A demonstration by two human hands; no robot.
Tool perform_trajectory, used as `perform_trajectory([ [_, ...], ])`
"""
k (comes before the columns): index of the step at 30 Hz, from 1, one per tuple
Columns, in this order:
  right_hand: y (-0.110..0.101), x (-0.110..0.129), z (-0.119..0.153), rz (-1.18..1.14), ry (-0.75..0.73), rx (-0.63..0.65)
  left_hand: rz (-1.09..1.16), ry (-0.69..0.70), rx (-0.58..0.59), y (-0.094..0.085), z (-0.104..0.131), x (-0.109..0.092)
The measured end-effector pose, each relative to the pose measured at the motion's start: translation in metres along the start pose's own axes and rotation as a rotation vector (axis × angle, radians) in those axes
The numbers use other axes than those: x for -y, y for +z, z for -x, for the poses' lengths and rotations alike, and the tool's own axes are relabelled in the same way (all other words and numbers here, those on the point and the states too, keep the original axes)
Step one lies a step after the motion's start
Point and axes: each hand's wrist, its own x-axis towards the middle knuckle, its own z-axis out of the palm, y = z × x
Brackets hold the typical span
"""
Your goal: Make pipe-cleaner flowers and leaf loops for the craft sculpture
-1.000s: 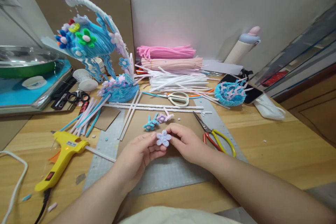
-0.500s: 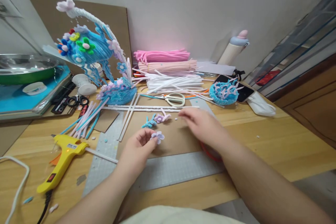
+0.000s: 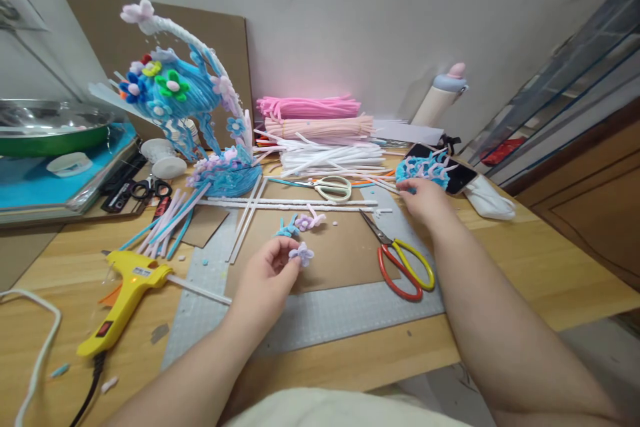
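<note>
Between thumb and fingers of my left hand is a small lilac pipe-cleaner flower, held over the cardboard sheet. My right hand reaches to the near edge of a round blue pipe-cleaner piece with pale pink curls. Its fingers are curled at that edge and partly hide it. Just beyond my left hand lie a blue pipe-cleaner sprig and a lilac flower with pink leaves. Scissors with red and yellow handles rest slightly open on the cardboard and cutting mat.
A yellow glue gun lies at left. Behind it stands a blue pipe-cleaner lantern shape with flowers on an arched white stem. Pink and white pipe-cleaner bundles, cream-handled scissors, a phone and a bottle sit farther back.
My right hand has moved right and away from me, from above the cardboard to the round blue piece, uncovering the red-and-yellow scissors. My left hand keeps the lilac flower nearly in place.
</note>
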Motion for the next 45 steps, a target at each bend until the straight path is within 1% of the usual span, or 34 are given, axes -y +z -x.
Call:
perform_trajectory([
  [2, 0.003, 0.002, 0.0, -0.033, -0.034, 0.003, -0.003, -0.006, 0.013, 0.001, 0.001, -0.001],
  [4, 0.005, 0.004, 0.002, -0.077, -0.073, 0.053, 0.005, -0.015, 0.024, 0.002, 0.002, -0.001],
  [8, 0.001, 0.004, 0.01, -0.194, -0.186, 0.288, 0.018, -0.03, 0.04, 0.003, 0.001, 0.0],
  [10, -0.002, 0.003, 0.012, -0.246, -0.224, 0.374, 0.022, -0.036, 0.047, 0.003, 0.0, 0.0],
  [12, -0.005, 0.002, 0.013, -0.297, -0.232, 0.407, 0.025, -0.041, 0.054, 0.003, 0.0, 0.0],
  [15, -0.01, 0.006, 0.014, -0.407, -0.227, 0.417, 0.023, -0.043, 0.062, 0.003, 0.001, 0.001],
  [20, -0.02, 0.025, 0.024, -0.622, -0.225, 0.464, 0.014, -0.051, 0.079, 0.003, 0.001, 0.003],
  [25, -0.02, 0.037, 0.031, -0.753, -0.165, 0.475, -0.001, -0.06, 0.08, 0.003, 0.001, 0.003],
  [30, -0.011, 0.036, 0.027, -0.888, -0.091, 0.46, -0.011, -0.061, 0.085, 0.003, 0.001, 0.004],
  [33, -0.01, 0.035, 0.024, -0.918, -0.055, 0.452, -0.017, -0.064, 0.082, 0.003, 0.001, 0.005],
  [38, -0.007, 0.031, 0.022, -0.889, -0.015, 0.389, -0.017, -0.062, 0.082, 0.002, 0.0, 0.006],
  [45, -0.001, 0.03, 0.022, -0.734, 0.006, 0.281, 0.006, -0.099, 0.111, 0.002, -0.002, 0.009],
])
